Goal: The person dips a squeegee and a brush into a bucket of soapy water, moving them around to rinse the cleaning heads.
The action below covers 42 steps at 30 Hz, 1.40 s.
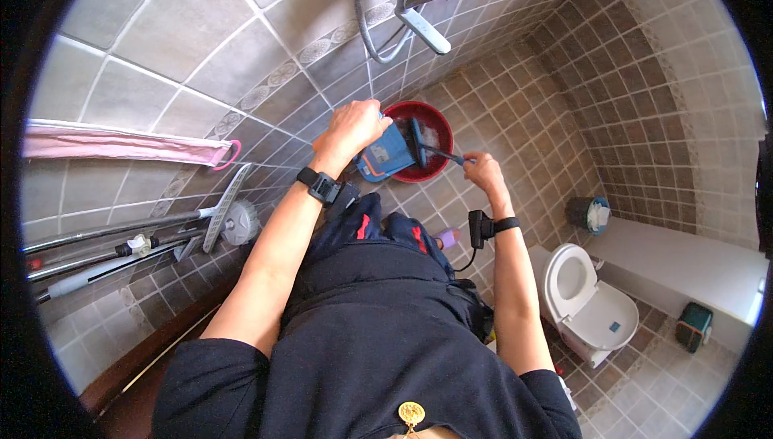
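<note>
A round red basin (445, 134) stands on the tiled floor in front of me, with what looks like water inside. My left hand (353, 128) is closed at the top of a blue dustpan (382, 157) with an orange trim line, which is tilted against the basin's left side. In my right hand (483, 171) is the dark handle of a small brush (418, 143). The brush's long, narrow blue head is over the basin, beside the dustpan. Whether its bristles touch the pan, I cannot tell.
A metal tap (427, 24) with a shower hose juts from the wall above the basin. Mops and a round brush (240, 223) hang at left, below a pink towel (121, 147). At right are a toilet (600, 314), a waste bin (581, 213) and a green box (693, 327).
</note>
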### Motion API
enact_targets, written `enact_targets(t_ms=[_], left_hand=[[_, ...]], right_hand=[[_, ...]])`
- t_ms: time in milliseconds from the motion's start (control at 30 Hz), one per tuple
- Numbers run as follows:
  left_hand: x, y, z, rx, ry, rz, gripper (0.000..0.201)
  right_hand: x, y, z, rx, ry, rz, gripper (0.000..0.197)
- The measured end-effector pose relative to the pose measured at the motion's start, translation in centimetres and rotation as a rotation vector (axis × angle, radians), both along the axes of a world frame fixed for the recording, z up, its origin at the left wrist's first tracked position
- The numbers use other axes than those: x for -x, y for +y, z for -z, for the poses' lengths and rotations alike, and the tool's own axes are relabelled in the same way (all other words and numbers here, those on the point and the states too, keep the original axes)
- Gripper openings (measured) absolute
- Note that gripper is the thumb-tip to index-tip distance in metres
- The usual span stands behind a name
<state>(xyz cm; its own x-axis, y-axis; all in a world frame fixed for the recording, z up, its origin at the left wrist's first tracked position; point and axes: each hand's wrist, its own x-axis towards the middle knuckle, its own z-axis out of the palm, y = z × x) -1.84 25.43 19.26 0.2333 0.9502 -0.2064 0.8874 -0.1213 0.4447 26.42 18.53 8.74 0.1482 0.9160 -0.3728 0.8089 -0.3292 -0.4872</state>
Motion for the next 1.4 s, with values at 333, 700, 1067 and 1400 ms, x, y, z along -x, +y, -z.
enact_targets(t_ms=[333, 700, 1067, 1400], left_hand=[[-2.1, 0.2, -0.7, -0.014, 0.005, 0.055, 0.034], [-3.4, 0.6, -0.7, -0.052, 0.029, 0.055, 0.031], [-1.9, 0.2, -0.4, -0.01, 0.058, 0.021, 0.032], [-1.6, -0.5, -0.1, 0.001, 0.031, 0.02, 0.037]], right_hand=[[2.8, -0.5, -1.6, 0.217, 0.368, 0.18, 0.036], [2.7, -0.3, 3.3, 0.003, 0.248, 0.068, 0.036], [3.2, -0.9, 0.9, 0.207, 0.175, 0.169, 0.041], [2.6, -0.9, -0.1, 0.183, 0.012, 0.144, 0.04]])
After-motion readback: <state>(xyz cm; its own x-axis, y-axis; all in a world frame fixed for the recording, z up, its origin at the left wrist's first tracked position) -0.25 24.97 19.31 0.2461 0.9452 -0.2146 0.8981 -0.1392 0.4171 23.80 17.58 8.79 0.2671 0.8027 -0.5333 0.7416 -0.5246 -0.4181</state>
